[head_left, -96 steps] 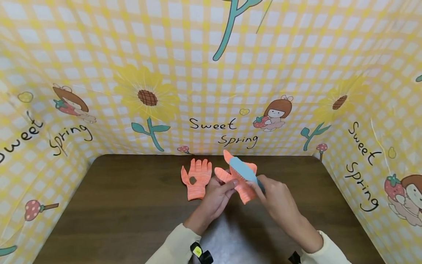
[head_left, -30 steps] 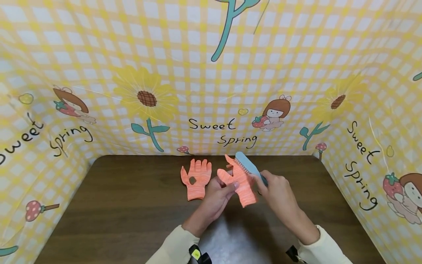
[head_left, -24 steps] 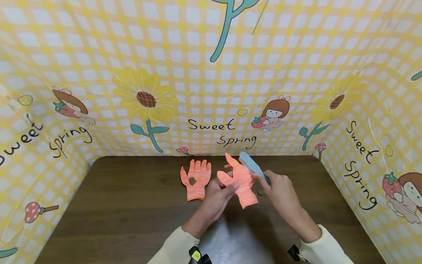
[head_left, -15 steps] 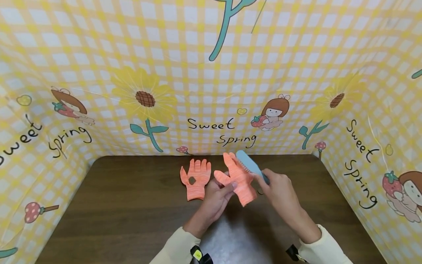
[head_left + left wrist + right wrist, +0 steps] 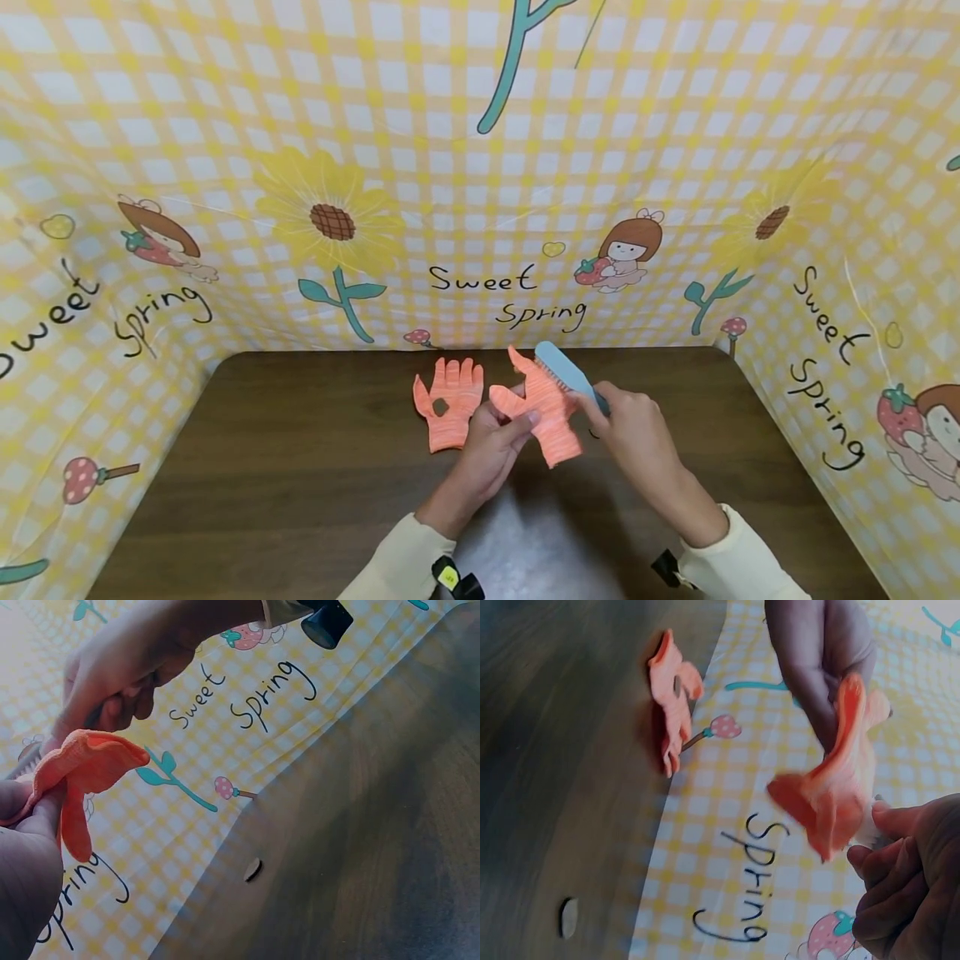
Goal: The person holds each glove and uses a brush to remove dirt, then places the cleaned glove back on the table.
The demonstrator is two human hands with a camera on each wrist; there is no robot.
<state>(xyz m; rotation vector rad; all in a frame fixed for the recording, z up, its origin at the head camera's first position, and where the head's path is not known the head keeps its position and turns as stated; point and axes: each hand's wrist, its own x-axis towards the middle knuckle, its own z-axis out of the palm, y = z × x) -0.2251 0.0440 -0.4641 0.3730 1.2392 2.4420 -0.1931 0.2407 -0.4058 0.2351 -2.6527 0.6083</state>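
Observation:
My left hand (image 5: pixel 491 446) pinches an orange knit glove (image 5: pixel 550 417) between thumb and fingers, above the table. The glove's fingers point up and away; its cuff hangs toward me. In my right hand (image 5: pixel 637 433) I grip the handle of a light-blue brush (image 5: pixel 562 367), its bristles against the fingers' side of the glove. Part of the brush handle is hidden in my fist. A second orange glove (image 5: pixel 450 417) lies flat on the table to the left, with a small dark piece (image 5: pixel 439 407) on its palm. The right wrist view shows the held glove (image 5: pixel 832 802) from its cuff end.
A small dark flat piece (image 5: pixel 253 869) lies on the brown table (image 5: pixel 300 492) beneath the held glove; in the head view it is mostly hidden by my right hand. Yellow checked cloth walls (image 5: pixel 465 183) enclose the table's back and both sides.
The brush has gone back and forth over the held glove, tilting and flexing it. About three seconds ago the brush lay further across the glove. Both grips stay the same, and the other glove keeps its place.

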